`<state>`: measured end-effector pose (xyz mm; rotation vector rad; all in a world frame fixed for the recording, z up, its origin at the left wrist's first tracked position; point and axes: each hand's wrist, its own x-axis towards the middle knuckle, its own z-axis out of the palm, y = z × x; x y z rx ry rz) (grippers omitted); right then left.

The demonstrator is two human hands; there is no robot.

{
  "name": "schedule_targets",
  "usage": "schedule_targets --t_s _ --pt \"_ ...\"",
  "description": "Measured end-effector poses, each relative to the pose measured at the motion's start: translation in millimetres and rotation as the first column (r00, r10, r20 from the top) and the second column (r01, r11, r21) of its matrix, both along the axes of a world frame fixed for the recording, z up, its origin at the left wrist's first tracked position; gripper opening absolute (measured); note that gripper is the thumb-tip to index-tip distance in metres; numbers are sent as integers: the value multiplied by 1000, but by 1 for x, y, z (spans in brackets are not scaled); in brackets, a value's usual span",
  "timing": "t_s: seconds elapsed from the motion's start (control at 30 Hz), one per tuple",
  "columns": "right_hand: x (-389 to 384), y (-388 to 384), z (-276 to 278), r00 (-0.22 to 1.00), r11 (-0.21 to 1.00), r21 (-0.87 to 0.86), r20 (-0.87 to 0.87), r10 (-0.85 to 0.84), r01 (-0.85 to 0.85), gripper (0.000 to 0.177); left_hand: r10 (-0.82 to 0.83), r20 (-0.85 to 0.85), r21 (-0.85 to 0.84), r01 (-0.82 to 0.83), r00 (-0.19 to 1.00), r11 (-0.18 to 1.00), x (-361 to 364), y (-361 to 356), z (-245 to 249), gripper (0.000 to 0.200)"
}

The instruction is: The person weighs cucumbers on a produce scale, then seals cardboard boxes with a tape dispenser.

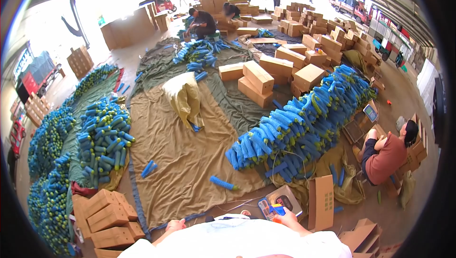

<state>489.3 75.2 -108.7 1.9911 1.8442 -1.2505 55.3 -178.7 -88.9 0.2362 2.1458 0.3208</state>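
Observation:
At the bottom of the view, my right hand (288, 218) is closed around a blue-and-yellow hand tool (276, 209) whose exact kind I cannot make out. Just beyond it is a scale (287, 195) with a metal plate and a display panel, partly covered by the hand. My left hand (176, 225) hangs low by the edge of the tan tarp (166, 182), its fingers curled with nothing visible in them. A long green vegetable in a blue foam net (223, 183) lies on the tarp ahead.
A long heap of blue-netted vegetables (304, 120) runs to the right, with more piles (104, 134) at left. Cartons (111, 217) stand lower left; an upright carton (321, 202) is beside the scale. A seated person (387, 158) is at right, another person (204, 23) farther back. A sack (183, 96) stands mid-tarp.

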Motion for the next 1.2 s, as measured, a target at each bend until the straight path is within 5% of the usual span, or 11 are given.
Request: schedule_targets --t_s 0.2,0.27,0.33,0.4,0.43,0.47,0.57,0.73,1.0,1.07,1.2 --pt "-4 2 9 1000 1000 -14 -14 1 -1 82 119 121 95 -131 985 987 -41 -39 -123 36" --pt "-4 2 9 1000 1000 -13 -16 0 0 82 -283 -4 -39 283 959 958 -51 -45 -159 32" --pt "-4 2 7 1000 1000 -18 -22 3 -4 82 -650 -66 -212 626 757 750 -58 -47 -179 30" --pt "-4 -1 6 1000 1000 -12 -12 3 -3 82 -797 -68 -302 749 600 590 -50 -49 -156 29" --pt "-4 -2 6 1000 1000 -7 0 4 -4 82 -385 -86 -143 371 919 918 -34 -47 -107 27" --pt "-4 -3 7 1000 1000 -6 -1 2 -2 82 127 -19 5 -127 992 992 -9 -11 -29 25" --pt "-2 -5 4 1000 1000 -23 -3 5 -5 82 109 286 44 -127 952 991 -69 -67 -193 26" --pt "4 -9 -8 1000 998 -69 1 -7 7 81 -87 -76 -5 87 993 996 4 -4 -2 37" --pt "4 -17 -10 1000 1000 9 8 -19 19 83 -75 -156 -141 53 985 989 -1 8 -5 50" --pt "4 -17 -9 1000 1000 -5 15 -19 19 83 -21 100 -20 23 995 1000 -22 -6 -46 42" --pt "6 -23 -12 999 998 -53 12 -32 33 84 -1 -26 -32 1 1000 999 -7 -7 -24 33"
